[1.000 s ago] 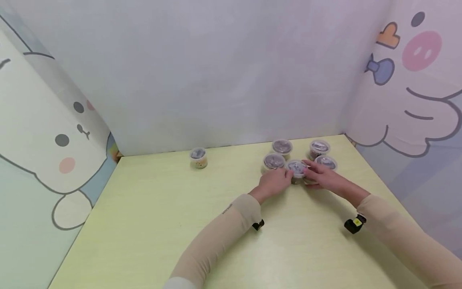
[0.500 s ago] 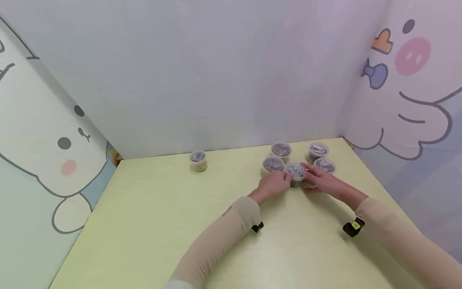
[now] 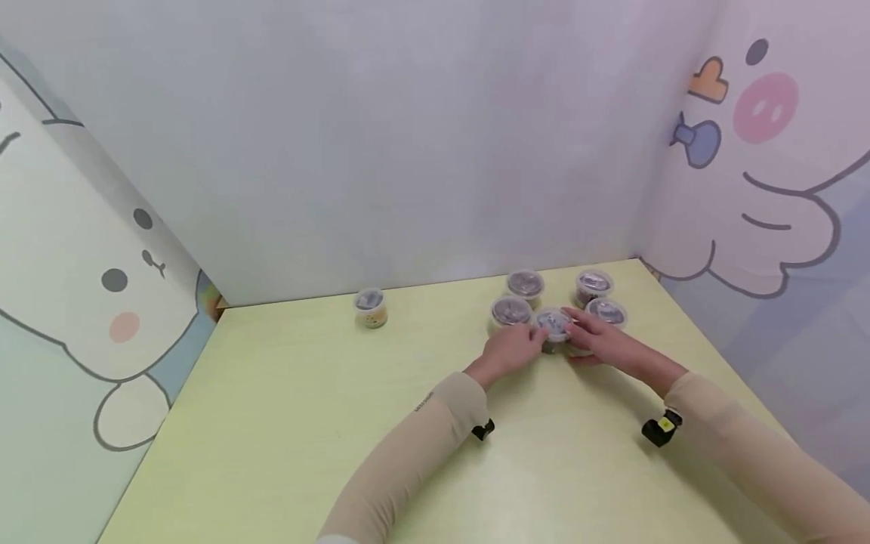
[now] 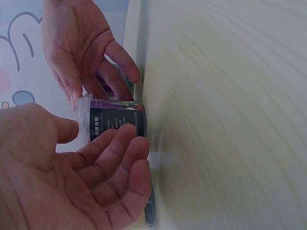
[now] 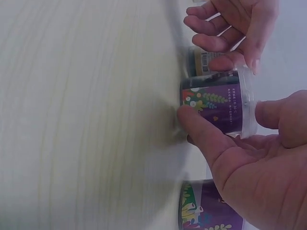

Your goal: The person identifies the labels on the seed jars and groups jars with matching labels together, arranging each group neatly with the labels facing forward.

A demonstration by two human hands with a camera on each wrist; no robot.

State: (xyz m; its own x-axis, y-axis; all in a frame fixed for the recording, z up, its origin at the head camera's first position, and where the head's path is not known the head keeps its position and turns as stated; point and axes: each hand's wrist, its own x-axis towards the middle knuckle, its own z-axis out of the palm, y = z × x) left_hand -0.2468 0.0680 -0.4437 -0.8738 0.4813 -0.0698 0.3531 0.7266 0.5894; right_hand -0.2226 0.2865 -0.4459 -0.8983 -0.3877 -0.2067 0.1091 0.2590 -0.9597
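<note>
In the head view, a small lidded plastic cup (image 3: 553, 325) stands upright on the table between both hands. My left hand (image 3: 508, 351) holds it from the left, its thumb by the lid and its fingers curled at the side. From the right, my right hand (image 3: 608, 346) grips the same cup with bent fingers. Close up in the left wrist view, the cup (image 4: 115, 115) has a dark label with pale printed characters and a clear lid. The right wrist view shows purple and flower print on the cup (image 5: 218, 103).
Just left of the held cup is another lidded cup (image 3: 511, 311), with one (image 3: 526, 284) behind it. On the right are a cup (image 3: 607, 310) beside my right hand and one (image 3: 594, 284) farther back. A lone cup (image 3: 371, 308) stands far left. A pale wall (image 3: 408, 151) borders the table (image 3: 272, 423).
The head view has shifted slightly, so everything sits a little lower and farther left in it. Both hands stay at the same cup, and no cup has visibly moved on the table.
</note>
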